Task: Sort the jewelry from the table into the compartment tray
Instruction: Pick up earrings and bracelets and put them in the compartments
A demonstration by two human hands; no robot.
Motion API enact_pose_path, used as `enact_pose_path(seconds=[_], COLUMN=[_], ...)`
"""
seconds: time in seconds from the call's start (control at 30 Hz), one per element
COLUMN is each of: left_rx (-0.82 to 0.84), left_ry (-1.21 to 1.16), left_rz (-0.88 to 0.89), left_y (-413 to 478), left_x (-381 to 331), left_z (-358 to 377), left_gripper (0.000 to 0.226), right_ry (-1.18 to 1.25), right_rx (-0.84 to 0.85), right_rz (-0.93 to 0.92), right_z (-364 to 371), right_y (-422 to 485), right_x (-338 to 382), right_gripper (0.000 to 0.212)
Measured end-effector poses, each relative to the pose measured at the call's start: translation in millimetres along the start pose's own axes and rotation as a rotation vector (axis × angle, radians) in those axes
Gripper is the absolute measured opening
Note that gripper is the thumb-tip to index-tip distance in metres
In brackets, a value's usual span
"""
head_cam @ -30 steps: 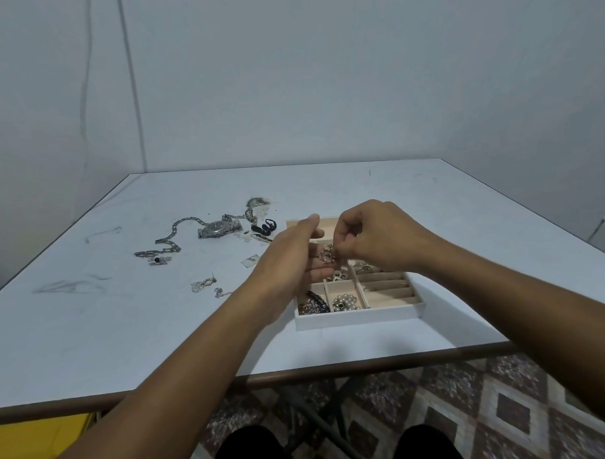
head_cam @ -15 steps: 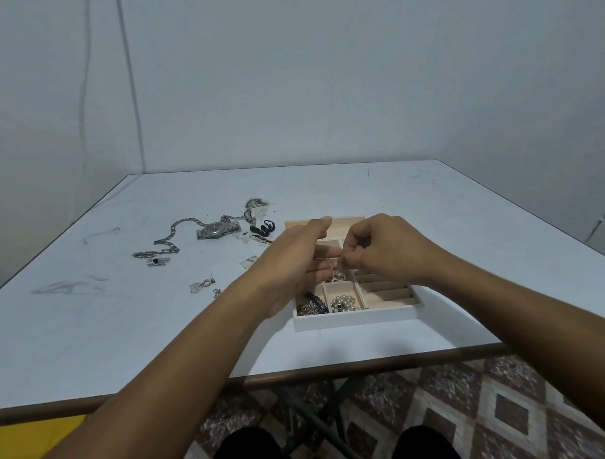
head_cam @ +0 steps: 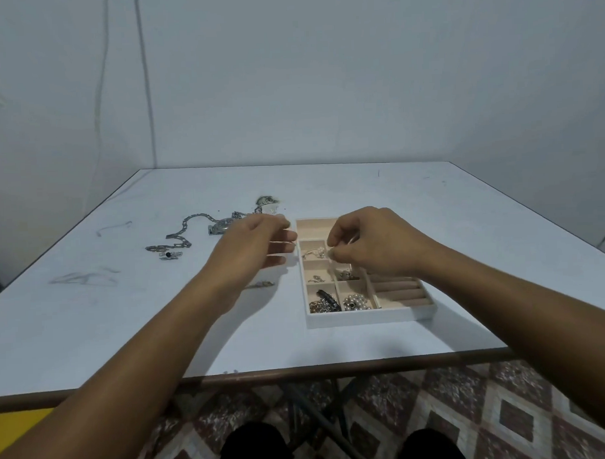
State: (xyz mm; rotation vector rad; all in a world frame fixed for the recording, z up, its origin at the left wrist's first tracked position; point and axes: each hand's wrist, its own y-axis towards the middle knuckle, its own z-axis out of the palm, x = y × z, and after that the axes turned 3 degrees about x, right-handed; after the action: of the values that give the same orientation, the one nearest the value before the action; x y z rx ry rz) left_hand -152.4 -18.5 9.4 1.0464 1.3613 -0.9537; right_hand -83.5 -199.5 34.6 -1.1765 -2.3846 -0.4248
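The right hand (head_cam: 370, 247) hangs over the far half of the tray (head_cam: 369, 317), thumb and forefinger closed on a small silver piece (head_cam: 315, 253). The piece trails from the fingertips into the compartment just to the hand's left. The left hand (head_cam: 253, 244) is released, its fingers loosely out and holding nothing. It floats over the counter (head_cam: 91, 322), just beside the tray's left wall.

The step looks like laying this piece into its compartment. To do it well, lower the pinch until the piece rests on the lining, then part the fingers straight up so nothing catches and lifts out. The piece must not drape over the divider toward the compartments nearer the wrist, which already hold items. If the tray slides, the left hand could steady its wall.

Much is left: a chain (head_cam: 184, 230) and watch (head_cam: 222, 226) lie beyond the left hand, and a small item (head_cam: 262, 284) lies by its wrist.
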Motion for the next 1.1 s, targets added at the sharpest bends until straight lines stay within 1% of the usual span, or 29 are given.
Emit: enact_pose_path(seconds=[0.23, 0.37, 0.5, 0.73, 0.9, 1.0, 1.1], left_rx=[-0.150, -0.209, -0.254, -0.290, -0.285, -0.277, -0.261], left_ry=[0.068, 0.111, 0.125, 0.181, 0.140, 0.074, 0.088], left_rz=[0.001, 0.001, 0.002, 0.005, -0.008, -0.029, -0.027], left_y=[-10.6, -18.2, -22.4, -24.0, -16.9, -9.5, -4.2], left_x=[6.9, 13.2, 16.4, 22.0, 24.5, 24.7, 26.7], left_z=[-54.4, -75.2, -91.7, -108.5, -107.2, -100.6, -91.7], left_gripper=[0.025, 0.025, 0.025, 0.025, 0.025, 0.023, 0.022], right_ry=[-0.065, -0.135, -0.220, -0.283, -0.238, -0.226, -0.184], right_rx=[0.091, 0.167, 0.217, 0.251, 0.274, 0.251, 0.199], right_rz=[-0.106, -0.189, -0.231, -0.195, -0.202, -0.214, -0.245], right_z=[25.4, 52.4, 72.1, 90.5, 88.3, 86.0, 80.3], right_y=[29.0, 43.5, 57.7, 76.4, 79.0, 79.6, 79.5], right_x=[44.8, 68.3, 87.3, 100.3, 95.7, 93.0, 90.7], right_gripper=[0.011, 0.017, 0.021, 0.018, 0.020, 0.017, 0.019])
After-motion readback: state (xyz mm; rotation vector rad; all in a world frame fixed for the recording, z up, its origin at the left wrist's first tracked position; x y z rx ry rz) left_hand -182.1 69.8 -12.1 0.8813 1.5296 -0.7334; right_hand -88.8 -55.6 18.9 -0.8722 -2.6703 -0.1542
